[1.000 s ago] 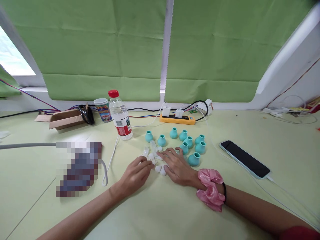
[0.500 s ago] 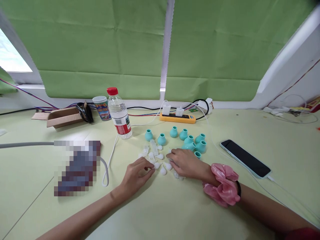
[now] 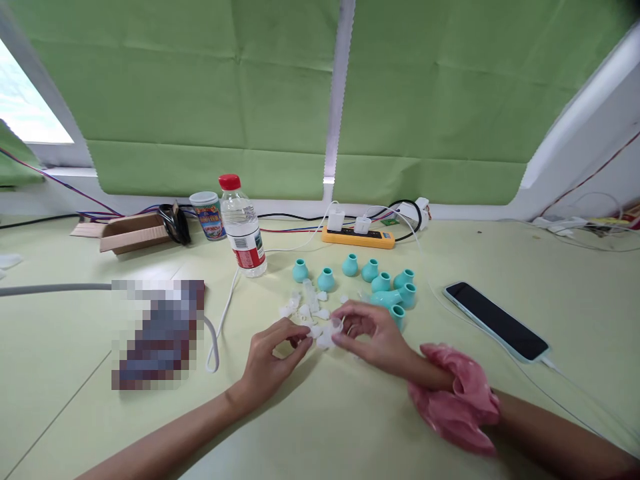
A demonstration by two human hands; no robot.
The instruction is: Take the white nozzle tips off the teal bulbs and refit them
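Observation:
My left hand [image 3: 277, 352] pinches a small white drop-shaped plastic piece [image 3: 315, 331] between thumb and forefinger. Close by on the right, my right hand [image 3: 373, 337] grips a small translucent plastic cap-like piece [image 3: 337, 325] with a round opening. The two pieces are near each other; whether they touch I cannot tell. More white and clear plastic pieces [image 3: 311, 298] lie loose just beyond my fingers. Behind them stand several turquoise bulb-shaped pots [image 3: 326, 280] with open necks, and one turquoise pot [image 3: 385, 299] lies on its side.
A water bottle [image 3: 244, 230] with a red cap and a paper cup [image 3: 208, 217] stand at the back left, by an open cardboard box [image 3: 134, 235]. An orange power strip [image 3: 358, 237] lies behind the pots. A phone [image 3: 495, 320] charges at right; a blurred-out object [image 3: 160, 340] lies left.
My right hand has lifted from the pile and turned toward the left hand, now with a translucent piece in its fingers. The left hand keeps its pinch. The view has shifted slightly.

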